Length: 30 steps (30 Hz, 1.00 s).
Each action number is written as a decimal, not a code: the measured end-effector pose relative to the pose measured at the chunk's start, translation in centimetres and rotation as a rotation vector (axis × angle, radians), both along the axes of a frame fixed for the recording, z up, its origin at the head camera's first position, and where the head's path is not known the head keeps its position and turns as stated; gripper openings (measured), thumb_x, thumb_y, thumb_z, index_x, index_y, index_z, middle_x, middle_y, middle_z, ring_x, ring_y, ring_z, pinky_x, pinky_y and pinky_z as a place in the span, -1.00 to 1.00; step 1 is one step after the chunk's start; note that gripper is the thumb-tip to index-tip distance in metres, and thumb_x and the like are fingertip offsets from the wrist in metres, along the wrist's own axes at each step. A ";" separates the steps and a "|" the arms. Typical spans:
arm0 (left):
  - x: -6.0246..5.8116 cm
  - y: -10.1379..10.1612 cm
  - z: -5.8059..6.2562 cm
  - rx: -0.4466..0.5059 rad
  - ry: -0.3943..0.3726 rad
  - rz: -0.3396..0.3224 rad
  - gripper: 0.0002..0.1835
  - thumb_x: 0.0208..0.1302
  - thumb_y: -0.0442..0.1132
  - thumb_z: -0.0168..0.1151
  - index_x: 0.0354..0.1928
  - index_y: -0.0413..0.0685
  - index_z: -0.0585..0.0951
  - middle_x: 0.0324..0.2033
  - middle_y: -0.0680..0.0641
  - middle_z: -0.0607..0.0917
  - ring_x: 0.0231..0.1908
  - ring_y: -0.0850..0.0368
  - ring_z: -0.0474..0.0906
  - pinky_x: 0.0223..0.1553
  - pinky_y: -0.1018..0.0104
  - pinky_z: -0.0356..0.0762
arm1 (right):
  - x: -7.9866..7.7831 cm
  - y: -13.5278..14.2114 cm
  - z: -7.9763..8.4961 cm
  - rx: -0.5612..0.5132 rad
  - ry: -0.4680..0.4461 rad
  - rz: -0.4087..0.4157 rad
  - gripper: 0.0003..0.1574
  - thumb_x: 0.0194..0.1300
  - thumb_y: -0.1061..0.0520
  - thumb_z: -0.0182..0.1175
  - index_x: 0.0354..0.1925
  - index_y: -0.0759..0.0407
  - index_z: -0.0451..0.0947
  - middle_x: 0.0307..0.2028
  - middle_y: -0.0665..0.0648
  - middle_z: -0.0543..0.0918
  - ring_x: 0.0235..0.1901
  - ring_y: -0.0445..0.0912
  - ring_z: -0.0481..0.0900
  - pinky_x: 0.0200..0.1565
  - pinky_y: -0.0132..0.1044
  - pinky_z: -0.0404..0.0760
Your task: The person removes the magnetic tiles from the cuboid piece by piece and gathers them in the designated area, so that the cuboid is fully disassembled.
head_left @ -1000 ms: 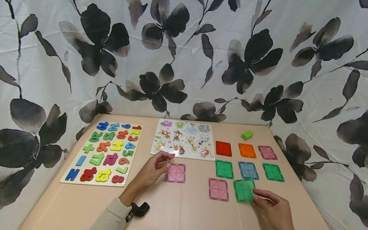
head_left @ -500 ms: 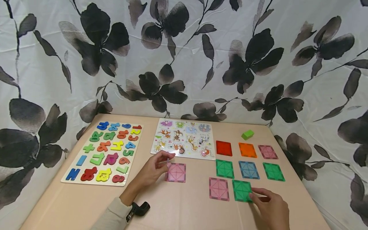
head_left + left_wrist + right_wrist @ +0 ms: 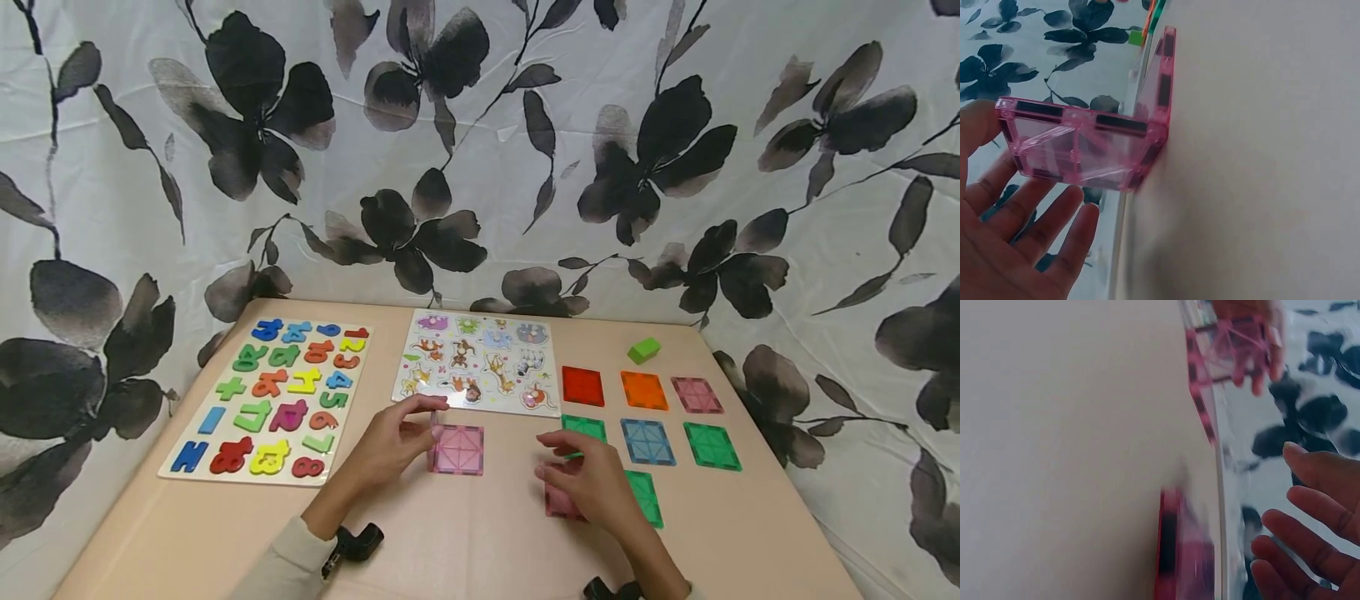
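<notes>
My left hand pinches a pink magnetic tile by its top edge between thumb and finger. That tile stands on edge along the left side of another pink tile, which lies flat on the table. In the left wrist view the remaining fingers spread below the held tile. My right hand, holding nothing, hovers with loosely bent fingers above a third pink tile, partly hiding it. The right wrist view shows these fingers apart from the blurred pink tile.
Green tiles, a blue tile, a red tile, an orange tile and another pink tile lie to the right. A green block sits behind them. An animal puzzle and a letter-number board stand back and left.
My right hand has let go of the green tile, leaving it flat beside the pink one, and moved left over the pink tile. My left hand stays nearly still.
</notes>
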State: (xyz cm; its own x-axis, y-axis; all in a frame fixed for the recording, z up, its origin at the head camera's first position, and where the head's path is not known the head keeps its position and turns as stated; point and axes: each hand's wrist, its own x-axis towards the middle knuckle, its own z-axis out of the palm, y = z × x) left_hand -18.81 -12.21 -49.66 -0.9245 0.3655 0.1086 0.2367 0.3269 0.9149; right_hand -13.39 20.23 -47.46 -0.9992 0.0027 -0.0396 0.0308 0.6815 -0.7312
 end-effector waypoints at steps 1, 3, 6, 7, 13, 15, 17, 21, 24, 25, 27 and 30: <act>0.0 -0.1 0.2 -0.030 0.026 0.010 -0.62 0.48 -0.21 0.36 0.28 0.05 0.63 0.31 -0.04 0.66 0.34 -0.10 0.60 0.33 -0.07 0.65 | -0.4 -0.7 -0.1 0.000 0.007 0.033 -0.48 0.18 0.10 0.61 0.12 -0.12 0.77 0.03 0.00 0.81 -0.02 -0.05 0.72 -0.01 -0.18 0.83; 0.1 -0.4 0.6 -0.086 0.072 0.021 -0.61 0.46 -0.21 0.38 0.28 0.09 0.64 0.24 -0.04 0.70 0.27 -0.01 0.64 0.27 -0.01 0.70 | -1.3 -2.1 -0.4 0.026 0.015 0.100 -0.43 0.16 0.07 0.63 0.15 -0.12 0.75 0.07 -0.01 0.79 0.02 -0.03 0.70 0.04 -0.11 0.80; 0.1 -0.9 1.1 -0.161 0.121 0.023 -0.59 0.45 -0.25 0.37 0.30 0.05 0.64 0.18 -0.09 0.73 0.17 0.02 0.68 0.17 0.08 0.75 | -2.4 -3.9 -0.7 0.083 0.019 0.193 -0.31 0.14 0.00 0.64 0.25 -0.12 0.70 0.19 0.01 0.74 0.14 0.03 0.65 0.14 0.04 0.74; 0.1 -1.1 1.2 -0.180 0.124 0.020 -0.58 0.45 -0.26 0.36 0.31 0.03 0.64 0.18 -0.10 0.73 0.15 0.02 0.68 0.14 0.10 0.76 | -2.7 -4.5 -0.8 0.099 0.017 0.223 -0.26 0.13 -0.01 0.65 0.28 -0.11 0.68 0.24 0.04 0.72 0.19 0.07 0.63 0.19 0.10 0.71; -0.2 -2.6 1.7 -0.261 0.094 -0.015 -0.49 0.44 -0.19 0.39 0.39 -0.04 0.58 0.22 -0.13 0.70 0.10 -0.02 0.68 0.09 0.14 0.79 | -4.1 -7.5 -1.3 0.187 0.011 0.371 -0.07 0.05 -0.01 0.69 0.38 -0.03 0.60 0.35 0.08 0.63 0.38 0.09 0.50 0.44 0.19 0.50; -0.3 -3.1 1.7 -0.288 0.099 -0.028 -0.39 0.35 -0.16 0.48 0.41 -0.07 0.56 0.23 -0.13 0.69 0.11 -0.01 0.66 0.11 0.09 0.77 | -4.5 -8.3 -1.3 0.227 0.029 0.406 -0.06 0.03 -0.01 0.70 0.38 -0.01 0.60 0.33 0.06 0.66 0.34 0.04 0.52 0.43 0.10 0.53; -0.4 -3.3 1.8 -0.333 0.119 -0.047 -0.26 0.22 -0.12 0.60 0.42 -0.09 0.55 0.21 -0.12 0.70 0.12 -0.01 0.64 0.16 0.03 0.75 | -4.7 -8.7 -1.4 0.277 0.056 0.428 -0.06 0.03 -0.03 0.71 0.37 -0.01 0.60 0.29 0.04 0.68 0.28 -0.01 0.54 0.37 0.02 0.59; -0.4 -3.2 1.7 -0.470 0.165 -0.068 -0.08 -0.02 -0.10 0.74 0.43 -0.06 0.54 0.20 -0.09 0.68 0.17 -0.03 0.60 0.24 -0.09 0.70 | -5.0 -9.1 -1.4 0.351 0.096 0.458 -0.06 0.05 -0.06 0.69 0.38 -0.02 0.59 0.26 0.02 0.70 0.22 -0.05 0.54 0.31 -0.05 0.64; -0.4 -2.9 1.4 -0.584 0.206 -0.061 -0.05 -0.09 -0.06 0.78 0.42 0.02 0.56 0.17 -0.06 0.64 0.15 0.00 0.58 0.22 -0.07 0.71 | -5.1 -9.2 -1.4 0.385 0.109 0.480 -0.03 0.05 -0.09 0.69 0.40 -0.03 0.57 0.29 0.04 0.68 0.24 -0.04 0.53 0.32 -0.06 0.64; -0.4 -2.8 1.3 -0.616 0.224 -0.056 -0.05 -0.10 -0.04 0.79 0.41 0.04 0.58 0.16 -0.04 0.63 0.13 0.02 0.58 0.21 -0.05 0.71 | -5.1 -9.2 -1.5 0.395 0.113 0.486 -0.02 0.05 -0.10 0.69 0.41 -0.03 0.57 0.29 0.04 0.67 0.25 -0.04 0.53 0.32 -0.07 0.64; -0.3 -2.6 1.1 -0.666 0.262 -0.047 -0.08 -0.11 -0.01 0.80 0.38 0.06 0.61 0.12 -0.02 0.61 0.07 0.06 0.57 0.17 0.01 0.72 | -5.2 -9.1 -1.5 0.414 0.120 0.495 0.00 0.05 -0.13 0.69 0.42 -0.05 0.56 0.30 0.03 0.66 0.25 -0.04 0.52 0.32 -0.08 0.64; -0.2 -2.5 1.0 -0.715 0.329 -0.035 -0.14 -0.12 0.05 0.79 0.30 0.04 0.66 0.06 0.00 0.60 0.02 0.08 0.55 0.10 0.04 0.73 | -5.1 -8.9 -1.6 0.430 0.133 0.502 -0.01 0.06 -0.15 0.68 0.42 -0.05 0.56 0.27 0.02 0.67 0.23 -0.05 0.52 0.31 -0.10 0.65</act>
